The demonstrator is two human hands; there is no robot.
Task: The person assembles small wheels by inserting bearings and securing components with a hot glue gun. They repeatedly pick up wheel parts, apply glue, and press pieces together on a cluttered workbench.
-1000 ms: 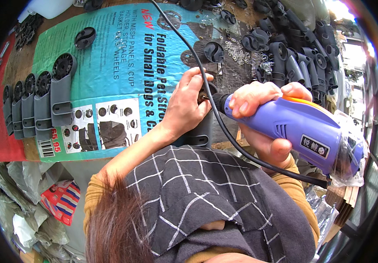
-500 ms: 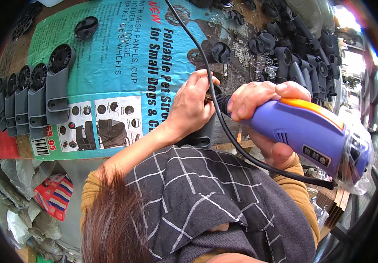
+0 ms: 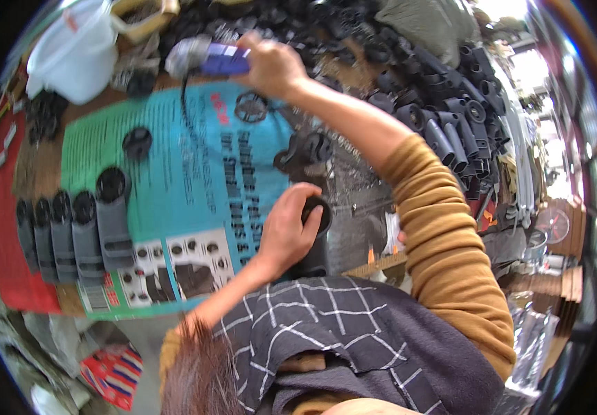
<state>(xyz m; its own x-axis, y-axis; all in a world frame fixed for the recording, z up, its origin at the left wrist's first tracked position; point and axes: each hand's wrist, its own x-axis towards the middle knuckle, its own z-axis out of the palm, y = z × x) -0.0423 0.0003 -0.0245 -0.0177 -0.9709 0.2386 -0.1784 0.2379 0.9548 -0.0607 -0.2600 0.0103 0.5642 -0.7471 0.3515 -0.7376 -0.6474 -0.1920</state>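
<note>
My left hand [image 3: 290, 228] is closed around a dark plastic part with a round black end [image 3: 318, 214], held at the table edge close to my apron. At the far side of the table, my right hand [image 3: 270, 66] grips a purple electric screwdriver [image 3: 225, 59] that points back toward the right, its rear wrapped in clear plastic. The fingers there are slightly blurred. Between the hands lies a round black cap [image 3: 318, 147] with a curved ridge. Another such cap [image 3: 137, 143] rests on the printed cardboard [image 3: 174, 180].
Several grey parts with black round ends [image 3: 113, 214] stand in a row at the left. Dark tubular parts [image 3: 444, 138] pile up at the right. A white bucket [image 3: 77, 55] stands far left, beside a yellowish box [image 3: 145, 19]. Small loose pieces lie across the back.
My right hand has carried the screwdriver away from the part, up to the far side of the table. My left hand stays on the part. The view has shifted.
</note>
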